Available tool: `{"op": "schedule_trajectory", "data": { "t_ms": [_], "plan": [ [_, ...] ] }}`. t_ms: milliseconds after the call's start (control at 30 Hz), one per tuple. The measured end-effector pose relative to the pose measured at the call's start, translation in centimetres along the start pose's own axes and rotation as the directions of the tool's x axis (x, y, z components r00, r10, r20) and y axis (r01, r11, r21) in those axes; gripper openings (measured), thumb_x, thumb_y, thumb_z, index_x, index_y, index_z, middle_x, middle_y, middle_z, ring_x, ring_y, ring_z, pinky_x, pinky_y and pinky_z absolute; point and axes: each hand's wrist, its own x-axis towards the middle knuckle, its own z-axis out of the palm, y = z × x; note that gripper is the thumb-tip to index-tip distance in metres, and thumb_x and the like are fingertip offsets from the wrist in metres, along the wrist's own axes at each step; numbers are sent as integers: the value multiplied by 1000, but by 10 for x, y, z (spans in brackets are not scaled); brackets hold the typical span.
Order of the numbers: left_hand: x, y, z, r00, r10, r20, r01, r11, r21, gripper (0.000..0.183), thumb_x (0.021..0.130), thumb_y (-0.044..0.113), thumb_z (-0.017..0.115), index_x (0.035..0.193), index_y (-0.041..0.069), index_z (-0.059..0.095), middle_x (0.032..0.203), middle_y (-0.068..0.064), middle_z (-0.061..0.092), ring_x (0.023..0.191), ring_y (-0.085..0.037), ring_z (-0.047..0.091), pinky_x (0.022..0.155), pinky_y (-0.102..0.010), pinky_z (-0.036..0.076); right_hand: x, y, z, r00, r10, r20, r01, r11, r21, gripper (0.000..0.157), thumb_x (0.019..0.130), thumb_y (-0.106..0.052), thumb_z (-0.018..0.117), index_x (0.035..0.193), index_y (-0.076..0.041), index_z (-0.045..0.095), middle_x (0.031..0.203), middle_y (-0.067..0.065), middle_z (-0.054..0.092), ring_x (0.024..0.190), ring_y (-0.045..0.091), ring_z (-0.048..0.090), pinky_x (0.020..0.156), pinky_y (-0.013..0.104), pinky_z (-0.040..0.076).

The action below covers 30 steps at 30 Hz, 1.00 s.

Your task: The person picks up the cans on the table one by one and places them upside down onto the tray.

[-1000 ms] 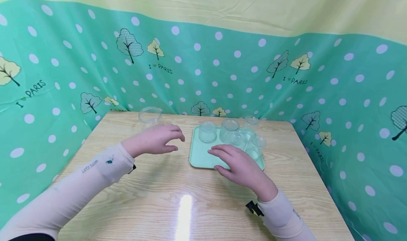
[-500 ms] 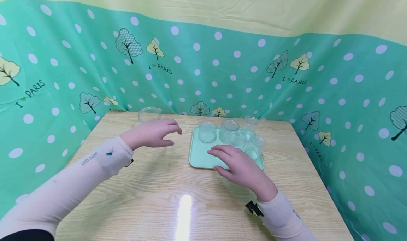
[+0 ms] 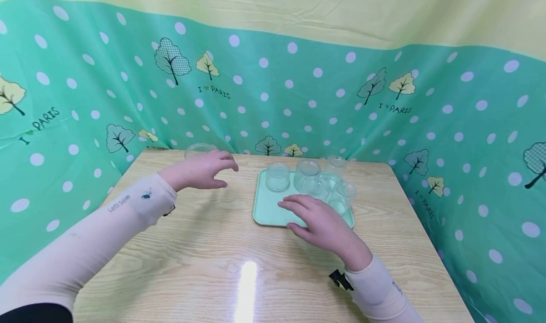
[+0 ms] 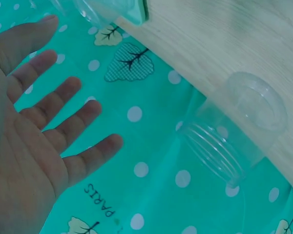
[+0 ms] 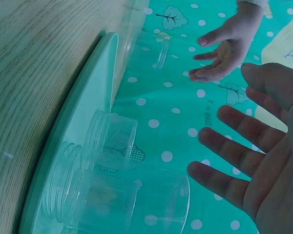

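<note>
A clear plastic jar [image 3: 194, 148] stands at the back left of the table, mostly hidden behind my left hand [image 3: 202, 170]. The left wrist view shows this jar [image 4: 229, 124] with its threaded rim, apart from my spread fingers. That hand hovers above the wood, holding nothing. On the right, a mint green tray [image 3: 266, 210] carries several clear jars [image 3: 277, 177], grouped toward its back and right. Above the tray's front part hovers my right hand [image 3: 320, 223], its fingers spread and holding nothing. In the right wrist view, jars with threaded rims [image 5: 63, 183] rest on the tray, apart from that hand.
A light wooden table [image 3: 204, 266] lies under everything. Behind and at both sides hangs a green polka-dot curtain [image 3: 273, 86], close to the table's back edge. One clear jar [image 3: 337, 163] is at the tray's back right corner; whether it rests on the tray cannot be told.
My left hand has moved left and farther back, closer in view to the lone jar and covering more of it. The right hand, the tray and its jars have stayed in place.
</note>
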Motion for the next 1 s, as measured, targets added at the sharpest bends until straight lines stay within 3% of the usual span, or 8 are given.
{"op": "schedule_trajectory", "data": {
  "t_ms": [233,433,1000],
  "plan": [
    [1,-10,-3,997,-55,57,55,999,-2,50,87,30,81,133,20,64,140,-5,57,125,-30,54,99,-48,52,0,0,-1,1000,-12,-11,12,1000,-2,53,93,-27,77,142,-20,59,138,-2,61,124,17,61,100,39,55],
    [5,-16,-6,992,-56,113,62,997,-50,52,88,29,81,136,19,62,142,-10,55,130,-34,52,105,-51,48,0,1,0,1000,-22,-7,22,1000,0,53,93,-27,77,141,-19,59,136,-2,62,123,17,62,100,38,55],
    [14,-35,-8,984,-99,145,107,993,-51,55,88,23,80,139,15,60,148,-16,50,137,-40,47,110,-56,44,-1,-2,-2,998,-11,57,12,1000,-4,45,96,-27,73,139,-22,61,130,-6,66,117,14,65,96,36,56]
  ]
}}
